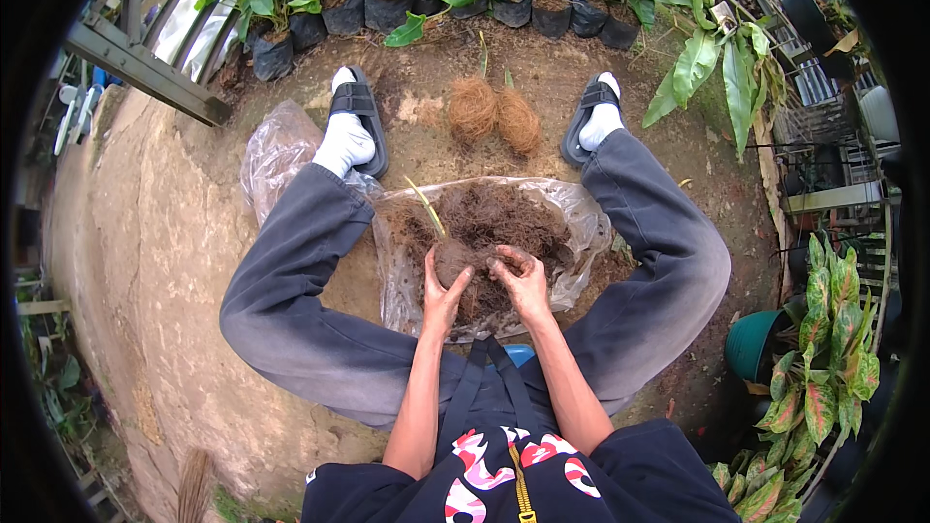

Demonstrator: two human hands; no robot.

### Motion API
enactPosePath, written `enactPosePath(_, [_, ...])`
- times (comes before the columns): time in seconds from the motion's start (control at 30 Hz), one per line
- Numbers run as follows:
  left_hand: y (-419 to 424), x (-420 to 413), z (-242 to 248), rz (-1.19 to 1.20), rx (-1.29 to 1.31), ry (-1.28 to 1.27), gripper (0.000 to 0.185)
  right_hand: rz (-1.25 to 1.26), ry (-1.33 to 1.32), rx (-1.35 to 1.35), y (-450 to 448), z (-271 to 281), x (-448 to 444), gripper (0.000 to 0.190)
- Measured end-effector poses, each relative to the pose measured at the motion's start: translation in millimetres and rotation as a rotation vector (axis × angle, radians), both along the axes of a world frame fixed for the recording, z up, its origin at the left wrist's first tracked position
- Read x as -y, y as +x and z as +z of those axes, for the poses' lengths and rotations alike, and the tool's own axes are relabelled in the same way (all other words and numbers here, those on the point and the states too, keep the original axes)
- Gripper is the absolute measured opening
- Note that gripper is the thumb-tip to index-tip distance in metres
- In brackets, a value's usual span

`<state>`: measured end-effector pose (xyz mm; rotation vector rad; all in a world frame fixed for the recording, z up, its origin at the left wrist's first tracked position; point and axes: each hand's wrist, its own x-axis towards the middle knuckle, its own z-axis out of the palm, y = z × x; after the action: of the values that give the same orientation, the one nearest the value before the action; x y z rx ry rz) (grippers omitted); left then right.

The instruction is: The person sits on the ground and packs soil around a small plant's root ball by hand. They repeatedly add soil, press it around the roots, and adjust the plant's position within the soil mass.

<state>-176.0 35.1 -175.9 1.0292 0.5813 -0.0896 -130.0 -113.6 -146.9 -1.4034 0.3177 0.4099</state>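
Between my knees, a clear plastic sheet or bag [581,214] lies spread with a heap of dark brown coir fibre [501,214] on it. My left hand [445,290] cups a round ball of brown fibre [454,258], thumb and fingers around its near side. A slender yellow-green leaf [427,207] sticks up from that ball. At the ball's right side my right hand [523,280] has thumb and fingertips pinched on a tuft of fibre. Beyond the sheet, two wrapped coir balls [472,110] sit side by side on the ground, each with a short leaf on top.
A crumpled plastic bag [280,149] lies by my left foot. Black polybags with leafy plants [389,7] line the far edge. A metal post [145,73] stands far left; a teal pot [752,345] with variegated plants is at right. A broom [195,483] shows near left.
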Motion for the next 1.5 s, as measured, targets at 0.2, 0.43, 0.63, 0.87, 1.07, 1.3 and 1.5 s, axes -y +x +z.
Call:
enactPosePath(0.2, [-2,4,2,-0.109,0.054,0.082,0.074,0.134,-0.191,0.146,1,14,-4,0.028])
enactPosePath(0.43, [-3,6,-2,-0.036,-0.008,0.018,0.055,0.239,-0.372,0.315,4,31,-9,0.025])
enactPosePath(0.63, [-3,11,-5,0.041,-0.012,0.085,0.045,0.206,-0.369,0.326,2,28,-13,0.024])
enactPosePath(0.87, [-5,16,-8,0.134,0.033,-0.056,0.044,0.097,-0.274,0.165,-5,21,-19,0.022])
enactPosePath(1.07, [-5,13,-7,0.13,0.037,-0.053,0.046,0.002,-0.089,0.073,-12,3,-21,0.021])
enactPosePath(1.3, [-4,11,-7,0.126,0.025,-0.16,0.051,-0.234,0.292,-0.09,-11,-9,-18,0.02])
enactPosePath(1.5, [-5,6,-4,0.104,-0.024,-0.263,0.052,-0.354,0.492,-0.197,-7,-7,-15,0.019])
